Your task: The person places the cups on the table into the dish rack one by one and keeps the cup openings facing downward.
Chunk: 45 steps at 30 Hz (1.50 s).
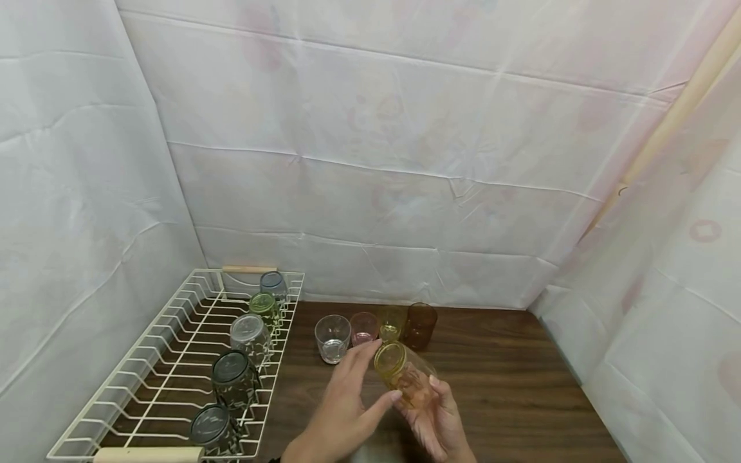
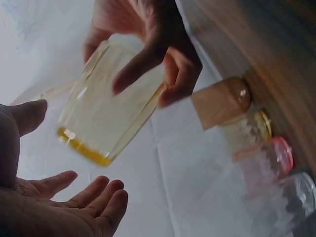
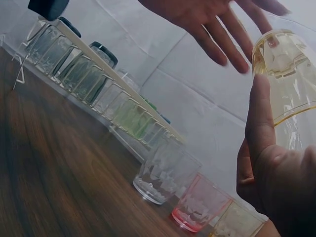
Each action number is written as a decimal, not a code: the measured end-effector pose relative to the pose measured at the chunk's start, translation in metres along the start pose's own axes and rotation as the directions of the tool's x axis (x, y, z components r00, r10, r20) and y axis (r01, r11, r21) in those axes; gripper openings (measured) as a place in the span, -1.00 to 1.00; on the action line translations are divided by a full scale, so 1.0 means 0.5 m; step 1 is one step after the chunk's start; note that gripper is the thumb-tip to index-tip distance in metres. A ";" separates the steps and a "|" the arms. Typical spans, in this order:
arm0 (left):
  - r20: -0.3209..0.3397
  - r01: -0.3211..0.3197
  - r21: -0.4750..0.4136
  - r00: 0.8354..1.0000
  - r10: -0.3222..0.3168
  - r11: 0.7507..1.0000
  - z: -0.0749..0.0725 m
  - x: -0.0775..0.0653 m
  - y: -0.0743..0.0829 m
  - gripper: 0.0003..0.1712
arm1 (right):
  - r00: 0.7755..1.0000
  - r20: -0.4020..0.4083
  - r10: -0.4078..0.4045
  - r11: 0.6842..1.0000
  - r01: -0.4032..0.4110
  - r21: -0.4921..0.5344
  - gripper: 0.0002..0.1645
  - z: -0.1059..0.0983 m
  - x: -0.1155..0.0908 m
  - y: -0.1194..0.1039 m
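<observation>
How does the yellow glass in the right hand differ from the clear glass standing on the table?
Colour: the held glass is yellow, the clear glass colourless.
Pose: the held glass is tilted; the clear glass stands upright.
Place: the right hand grips the held glass, while the clear glass rests on the table.
Both are see-through.

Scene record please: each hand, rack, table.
right hand: grips amber glass, tilted
left hand: holds nothing; near the amber glass
wire rack: five upturned glasses
table: dark wood; four upright glasses, left to right in head view: clear glass, pink glass, yellow glass, brown glass
</observation>
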State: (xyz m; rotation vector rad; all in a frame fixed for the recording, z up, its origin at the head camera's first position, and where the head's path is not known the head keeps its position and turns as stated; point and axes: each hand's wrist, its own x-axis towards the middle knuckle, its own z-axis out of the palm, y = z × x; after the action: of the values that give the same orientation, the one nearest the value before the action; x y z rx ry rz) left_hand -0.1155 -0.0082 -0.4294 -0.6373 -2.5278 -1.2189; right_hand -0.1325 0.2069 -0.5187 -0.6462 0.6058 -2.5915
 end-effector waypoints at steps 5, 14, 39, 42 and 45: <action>0.007 0.043 -0.085 0.999 -0.042 0.995 0.022 0.009 0.004 -0.07 | 0.998 0.044 -0.035 0.999 0.035 0.016 -0.35 0.005 0.003 0.012; -0.091 0.074 -0.211 0.991 -0.095 0.975 0.044 0.009 0.013 -0.17 | 0.999 0.004 -0.053 0.997 0.053 0.061 -0.44 0.021 0.005 0.023; -0.187 -0.025 -0.184 0.982 -0.010 0.983 0.027 0.001 0.007 -0.20 | 0.999 -0.023 -0.025 0.998 0.023 -0.065 -0.34 0.034 0.008 0.034; -0.212 -0.068 -0.138 0.977 0.038 0.988 0.011 -0.003 0.004 -0.21 | 1.000 -0.002 -0.001 0.988 0.001 -0.154 -0.35 0.038 0.012 0.030; -0.235 -0.102 -0.078 0.969 0.081 0.992 -0.016 -0.010 0.002 -0.23 | 1.000 0.004 0.003 0.959 -0.001 -0.284 -0.37 0.045 0.018 0.024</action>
State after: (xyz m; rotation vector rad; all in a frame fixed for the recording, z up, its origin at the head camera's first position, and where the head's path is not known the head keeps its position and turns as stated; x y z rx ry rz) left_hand -0.1102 -0.0154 -0.4257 -0.5872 -2.2396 -1.2976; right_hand -0.1249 0.1861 -0.5037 -0.7388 0.9886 -2.5214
